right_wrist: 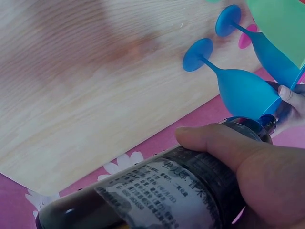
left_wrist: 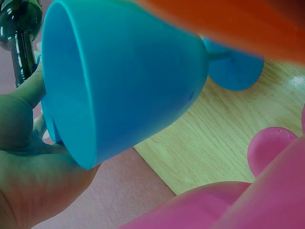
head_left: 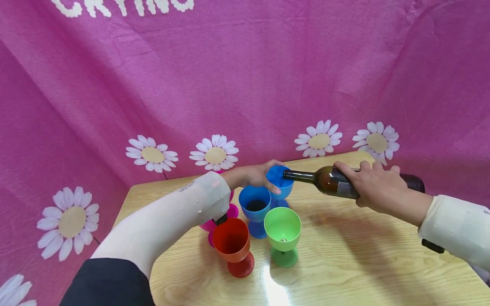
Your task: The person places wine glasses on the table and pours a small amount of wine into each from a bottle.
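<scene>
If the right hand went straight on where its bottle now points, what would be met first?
Most likely the far blue goblet: the bottle in the right hand has its mouth at that goblet's rim, though whether the two touch is unclear.

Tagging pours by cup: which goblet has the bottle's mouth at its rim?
The farther blue goblet, held by the left hand. The bottle reaches its rim and no other goblet's; the second blue goblet stands nearer the camera.

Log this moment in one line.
left hand: holds far blue goblet | right hand: grips tilted bottle | bottle mouth: at goblet's rim
</scene>
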